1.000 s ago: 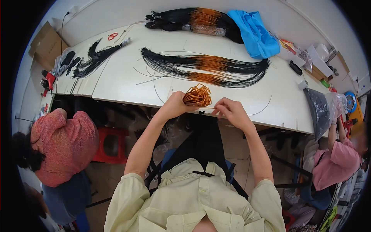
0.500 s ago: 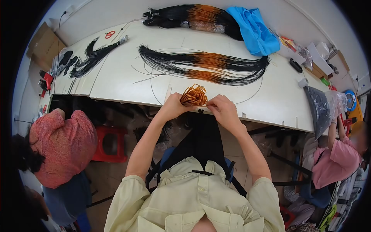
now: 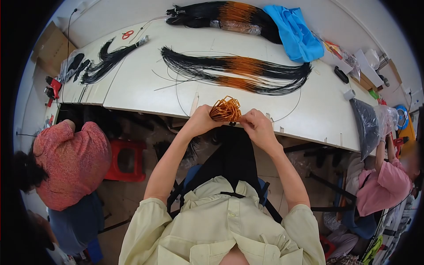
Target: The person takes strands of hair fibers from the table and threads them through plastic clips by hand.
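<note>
My left hand (image 3: 202, 121) is closed around a bundle of bent orange wires (image 3: 226, 109) at the table's front edge. Just right of the bundle, my right hand (image 3: 257, 125) has its fingers pinched together close to the orange wires; what sits between the fingertips is too small to make out. Behind both hands, a long looped bundle of black wires with orange middles (image 3: 240, 66) lies across the white table (image 3: 132, 90). A thin wire curves from it toward my right hand.
A thicker black and orange bundle (image 3: 236, 15) and blue cloth (image 3: 298, 35) lie at the back. Black wires (image 3: 110, 59) and red scissors (image 3: 127, 34) are at left. Dark plastic bag (image 3: 365, 126) at right. One person (image 3: 73, 163) sits left, another (image 3: 384, 187) right.
My right hand has come in from the right to the orange bundle, its fingers closing together. My left hand keeps its hold. The camera view has shifted slightly.
</note>
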`<state>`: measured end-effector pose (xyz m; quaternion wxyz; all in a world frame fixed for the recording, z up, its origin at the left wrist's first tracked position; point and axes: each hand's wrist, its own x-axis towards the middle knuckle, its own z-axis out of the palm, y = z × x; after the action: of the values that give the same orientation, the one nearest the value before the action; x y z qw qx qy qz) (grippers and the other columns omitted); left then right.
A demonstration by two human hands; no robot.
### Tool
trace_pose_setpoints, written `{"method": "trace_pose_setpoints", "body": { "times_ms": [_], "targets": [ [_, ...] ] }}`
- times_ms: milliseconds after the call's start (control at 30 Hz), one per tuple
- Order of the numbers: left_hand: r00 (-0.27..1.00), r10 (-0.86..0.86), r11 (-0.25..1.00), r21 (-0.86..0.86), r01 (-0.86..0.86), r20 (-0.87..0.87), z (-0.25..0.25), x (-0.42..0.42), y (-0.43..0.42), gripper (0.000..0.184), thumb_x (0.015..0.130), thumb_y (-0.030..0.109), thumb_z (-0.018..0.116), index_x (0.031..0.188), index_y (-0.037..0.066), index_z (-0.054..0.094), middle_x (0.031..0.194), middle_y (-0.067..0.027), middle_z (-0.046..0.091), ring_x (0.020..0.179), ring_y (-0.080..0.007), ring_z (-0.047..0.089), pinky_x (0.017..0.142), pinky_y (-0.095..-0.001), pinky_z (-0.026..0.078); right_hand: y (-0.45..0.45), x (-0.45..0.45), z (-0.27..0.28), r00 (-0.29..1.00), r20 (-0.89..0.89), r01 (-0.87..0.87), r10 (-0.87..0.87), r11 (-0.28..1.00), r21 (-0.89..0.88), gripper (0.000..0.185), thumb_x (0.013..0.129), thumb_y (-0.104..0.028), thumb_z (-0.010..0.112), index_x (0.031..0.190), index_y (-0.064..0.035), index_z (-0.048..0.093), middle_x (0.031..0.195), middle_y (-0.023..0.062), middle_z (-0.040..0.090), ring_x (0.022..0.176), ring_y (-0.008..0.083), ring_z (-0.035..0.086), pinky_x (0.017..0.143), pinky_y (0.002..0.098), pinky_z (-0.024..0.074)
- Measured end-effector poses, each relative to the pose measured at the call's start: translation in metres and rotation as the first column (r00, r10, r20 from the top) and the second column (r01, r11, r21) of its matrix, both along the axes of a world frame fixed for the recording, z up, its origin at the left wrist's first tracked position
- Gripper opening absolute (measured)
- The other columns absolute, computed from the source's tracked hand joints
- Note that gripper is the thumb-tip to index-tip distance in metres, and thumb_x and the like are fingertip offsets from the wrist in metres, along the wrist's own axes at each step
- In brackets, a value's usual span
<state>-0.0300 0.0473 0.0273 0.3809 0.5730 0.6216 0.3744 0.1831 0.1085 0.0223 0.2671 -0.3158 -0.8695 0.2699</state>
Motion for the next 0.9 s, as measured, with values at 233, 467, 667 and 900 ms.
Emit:
{"method": "trace_pose_setpoints", "body": {
  "times_ms": [233,467,667,900],
  "targets": [
    [1.000,0.000,1.000,0.017,0.000,-0.010,-0.002,0.000,-0.001,0.023,0.071,0.006,0.077,0.081,-0.010,0.065,0.068,-0.0107,0.066,0.057,-0.0154,0.052,0.058,-0.0287,0.047,-0.002,-0.001,-0.002,1.000,0.017,0.009,-0.010,1.000,0.010,0.009,0.086,-0.007,0.061,0.090,-0.0060,0.069,0.080,0.0040,0.055,0.076,0.0210,0.054,0.067,0.0313,0.0444],
    [0.999,0.039,0.999,0.002,-0.039,-0.025,-0.001,0.005,-0.009,0.021,0.071,0.004,0.075,0.084,-0.010,0.066,0.071,-0.0124,0.068,0.058,-0.0149,0.056,0.058,-0.0282,0.047,-0.015,-0.004,0.002,0.982,0.140,0.114,-0.129,0.988,0.106,0.007,0.086,-0.006,0.060,0.089,-0.0053,0.066,0.083,0.0048,0.058,0.074,0.0214,0.056,0.063,0.0314,0.0443],
    [0.973,0.203,0.978,0.018,-0.206,0.114,-0.019,0.036,-0.046,0.018,0.072,0.002,0.073,0.083,-0.010,0.066,0.073,-0.0119,0.069,0.059,-0.0141,0.058,0.059,-0.0268,0.047,-0.052,-0.018,-0.002,0.933,0.149,0.360,-0.328,0.854,-0.375,0.004,0.089,-0.004,0.058,0.092,-0.0030,0.061,0.087,0.0061,0.061,0.076,0.0172,0.059,0.066,0.0261,0.0449],
    [0.931,0.278,0.957,0.019,-0.291,0.237,-0.047,0.048,-0.074,0.014,0.073,0.002,0.072,0.080,-0.009,0.067,0.073,-0.0090,0.070,0.060,-0.0123,0.060,0.057,-0.0240,0.047,-0.077,-0.032,-0.049,0.599,-0.461,-0.195,-0.655,0.439,-0.877,0.007,0.092,-0.007,0.059,0.098,-0.0028,0.058,0.089,0.0077,0.063,0.077,0.0164,0.061,0.074,0.0258,0.0492]
  ]
}}
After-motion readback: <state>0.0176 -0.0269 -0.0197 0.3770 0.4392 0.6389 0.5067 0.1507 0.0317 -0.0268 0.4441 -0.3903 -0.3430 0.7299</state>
